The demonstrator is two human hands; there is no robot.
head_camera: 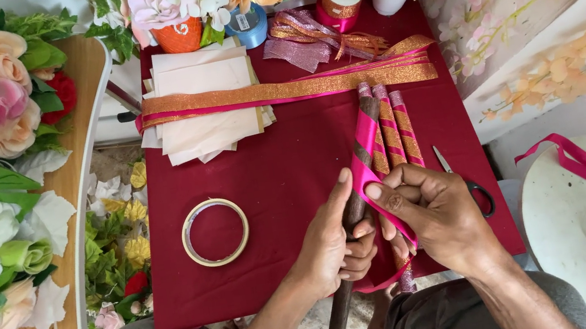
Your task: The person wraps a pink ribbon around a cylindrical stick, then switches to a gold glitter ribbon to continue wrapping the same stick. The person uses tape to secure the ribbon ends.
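The left hand was closed around a dark brown stick, with the thumb stretched up along it. The right hand pinched a pink ribbon between thumb and fingers and pressed it against the stick, which lay slanted over the near part of a dark red cloth. The ribbon ran up along the stick (its lower end hung below the hands). Just beside the stick lay two sticks already wrapped in pink and gold. Small scissors lay to the right of the right hand. A roll of tape rested on the cloth left of the hands, and long gold and pink ribbons crossed a pile of cream papers further back.
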